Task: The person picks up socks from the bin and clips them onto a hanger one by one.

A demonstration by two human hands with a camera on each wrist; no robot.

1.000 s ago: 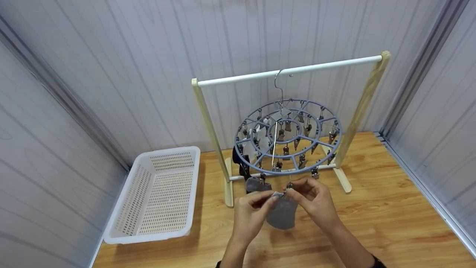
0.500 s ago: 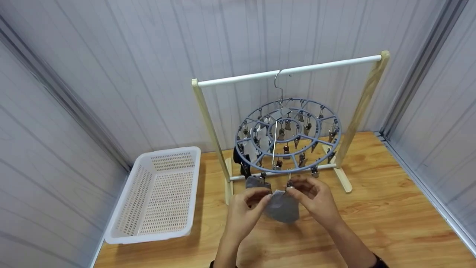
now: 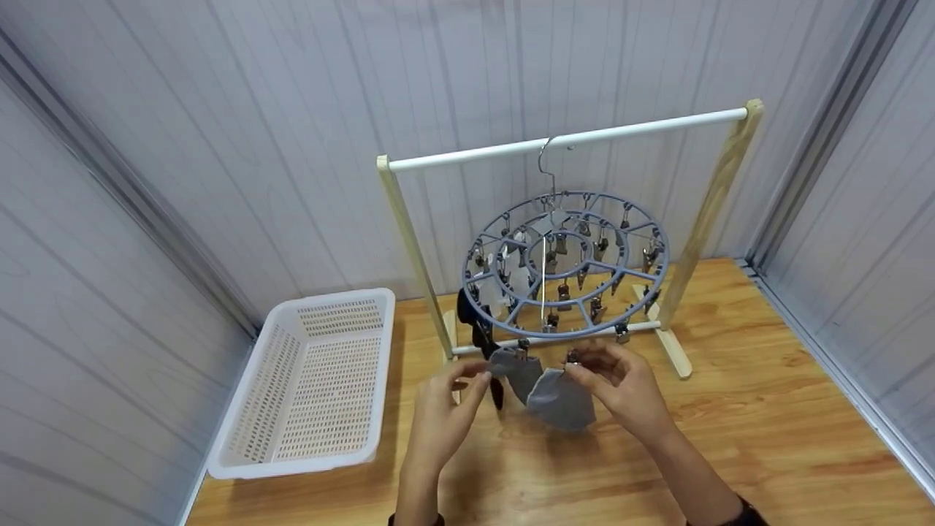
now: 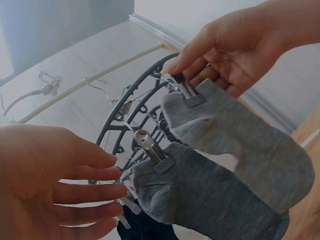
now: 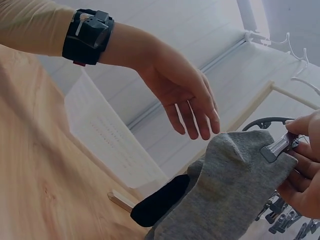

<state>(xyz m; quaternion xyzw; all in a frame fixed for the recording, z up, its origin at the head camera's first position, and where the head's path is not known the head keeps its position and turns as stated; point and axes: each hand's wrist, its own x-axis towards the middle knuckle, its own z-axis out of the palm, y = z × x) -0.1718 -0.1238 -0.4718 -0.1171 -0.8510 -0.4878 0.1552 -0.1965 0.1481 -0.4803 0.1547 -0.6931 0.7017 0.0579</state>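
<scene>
My right hand (image 3: 621,387) pinches a metal clip (image 4: 188,91) at the near rim of a round blue-grey clip hanger (image 3: 559,335). From that clip hangs a light grey ankle sock (image 4: 245,145), its cuff between the jaws. Fingers straight and apart, my left hand (image 4: 65,185) is beside a darker grey sock (image 4: 200,190), which hangs from a neighbouring clip (image 4: 151,150). In the head view its fingertips overlap that sock's edge. Black socks (image 3: 467,307) and a whitish sock (image 3: 517,281) hang farther left on the hanger.
The hanger hooks over the white bar (image 3: 467,155) of a wooden-legged rack (image 3: 712,204). Several bare clips (image 3: 650,256) dangle from its rings. At the left a white perforated basket (image 3: 329,394) stands on the wooden table (image 3: 774,438), against panelled walls.
My left hand has let go of the light grey sock and moved left. That sock now hangs from the clip, still pinched by my right hand. The hanger has turned slightly.
</scene>
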